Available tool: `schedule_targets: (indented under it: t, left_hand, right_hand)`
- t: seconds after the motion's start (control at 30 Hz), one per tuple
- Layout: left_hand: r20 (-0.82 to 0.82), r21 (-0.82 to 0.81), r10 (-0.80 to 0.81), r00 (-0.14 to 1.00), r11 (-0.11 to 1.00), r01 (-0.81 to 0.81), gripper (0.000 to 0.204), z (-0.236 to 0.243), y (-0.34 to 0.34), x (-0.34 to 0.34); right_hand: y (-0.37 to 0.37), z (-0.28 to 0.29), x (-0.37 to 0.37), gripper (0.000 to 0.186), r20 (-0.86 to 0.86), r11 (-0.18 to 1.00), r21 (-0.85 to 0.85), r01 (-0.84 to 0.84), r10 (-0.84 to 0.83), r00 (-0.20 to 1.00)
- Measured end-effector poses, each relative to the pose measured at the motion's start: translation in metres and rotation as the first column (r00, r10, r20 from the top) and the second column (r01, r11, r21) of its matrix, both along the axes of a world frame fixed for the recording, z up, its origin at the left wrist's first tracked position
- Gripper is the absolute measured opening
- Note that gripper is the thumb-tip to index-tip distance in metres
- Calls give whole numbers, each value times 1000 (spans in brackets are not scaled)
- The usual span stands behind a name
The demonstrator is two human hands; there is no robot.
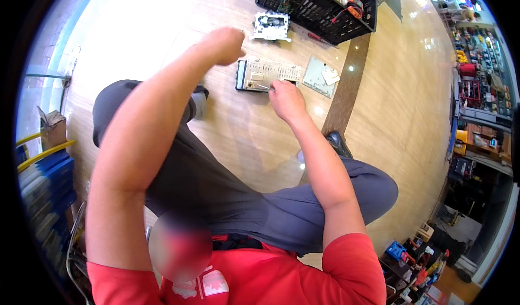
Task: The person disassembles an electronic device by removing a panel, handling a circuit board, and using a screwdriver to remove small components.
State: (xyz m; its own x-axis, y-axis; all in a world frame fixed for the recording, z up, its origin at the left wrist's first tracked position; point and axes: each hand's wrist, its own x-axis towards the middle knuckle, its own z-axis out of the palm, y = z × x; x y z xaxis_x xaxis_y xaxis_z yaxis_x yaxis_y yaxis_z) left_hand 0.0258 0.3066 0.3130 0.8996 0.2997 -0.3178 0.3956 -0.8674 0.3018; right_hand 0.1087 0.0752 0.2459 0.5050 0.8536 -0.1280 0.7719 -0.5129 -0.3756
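Note:
A metal device chassis (259, 69) with rows of vent slots and a dark front edge lies flat on the floor ahead of me. My right hand (288, 100) is closed at its near right edge. From its fingers a thin metal tool (262, 88) reaches left over the casing; its exact kind is too small to tell. Up and to the left, my left hand (225, 45) hovers off the floor, apart from the chassis, with curled fingers. Whatever it may hold is hidden. Beyond sits a white mechanism unit (272, 26) with dark parts in its middle.
Right of the chassis lies a thin metal plate (317, 80) with a small white piece (330, 77) on it. A red-handled screwdriver (319, 37) rests beside a black plastic crate (338, 23) of tools. My shoe (338, 144) is near the dark floor strip.

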Motion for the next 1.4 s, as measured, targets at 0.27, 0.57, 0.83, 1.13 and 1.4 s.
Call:
schedule_targets:
  t: [0.27,0.57,0.83,1.13,1.4]
  left_hand:
    - [35,-280,523,852,823,-493,35,-94,-75,-24]
    - [1,-241,364,931,904,-353,44,-149,-65,-20]
    - [-42,-399,439,898,816,-418,45,-166,-61,-14]
    - [-23,-341,453,891,834,-433,44,-150,-66,-7]
    - [-40,-377,459,888,816,-439,46,-155,-64,-9]
  right_hand:
    - [-2,13,15,15,-124,987,66,145,-136,983]
    - [-9,3,7,16,-162,967,254,-33,77,984]
    - [-6,-7,-2,13,-208,943,332,4,69,976]
    - [-1,-13,3,11,-186,919,393,-21,102,977]
    - [4,-16,2,11,-171,940,341,-21,84,982]
